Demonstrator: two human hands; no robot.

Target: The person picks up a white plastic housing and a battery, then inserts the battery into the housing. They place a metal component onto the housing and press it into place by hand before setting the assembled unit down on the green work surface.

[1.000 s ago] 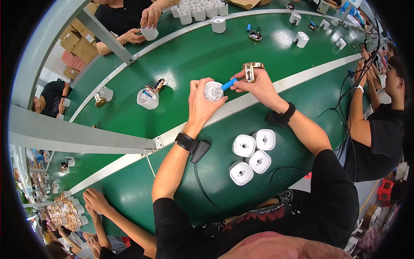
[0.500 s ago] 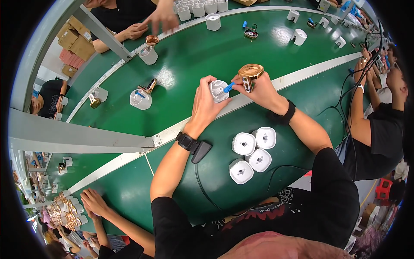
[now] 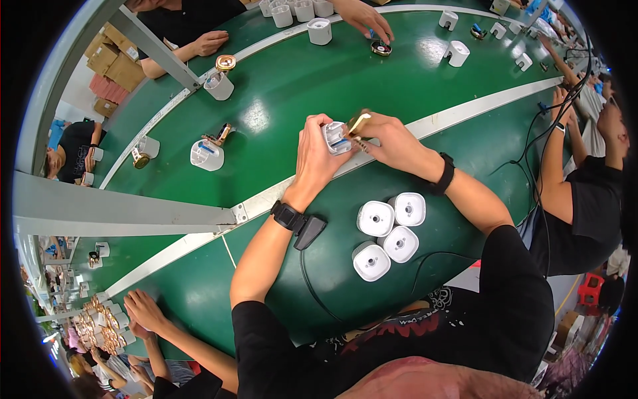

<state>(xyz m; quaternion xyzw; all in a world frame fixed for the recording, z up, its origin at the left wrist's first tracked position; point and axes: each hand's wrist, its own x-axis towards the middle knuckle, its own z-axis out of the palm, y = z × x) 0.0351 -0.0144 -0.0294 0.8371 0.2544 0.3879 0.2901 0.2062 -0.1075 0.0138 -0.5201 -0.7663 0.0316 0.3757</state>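
Observation:
My left hand [image 3: 314,159] is closed around a white plastic housing [image 3: 330,138], its open end tilted toward my right hand. A blue piece [image 3: 341,142] lies inside that opening. In my right hand [image 3: 399,147] is a gold-rimmed cap [image 3: 359,125], tipped on edge close to the housing's mouth; whether the two touch is hard to make out. Both hands are over the pale metal rail [image 3: 438,124]. Below them, on the near green bench, several white housings [image 3: 376,218] stand in a cluster, a round hole showing in each.
Beyond the rail, a green conveyor [image 3: 286,86] carries white housings [image 3: 207,154] and gold-rimmed parts. A co-worker's hand [image 3: 365,18] reaches over its far side. A grey metal post [image 3: 133,206] crosses at left. Black cables [image 3: 531,143] hang at right; piled gold-capped housings [image 3: 100,326] sit lower left.
The blue piece, earlier pinched by my right fingers, now lies in the housing. My right hand has turned the gold cap on edge. Conveyor parts shifted left; a co-worker's hand reached a part.

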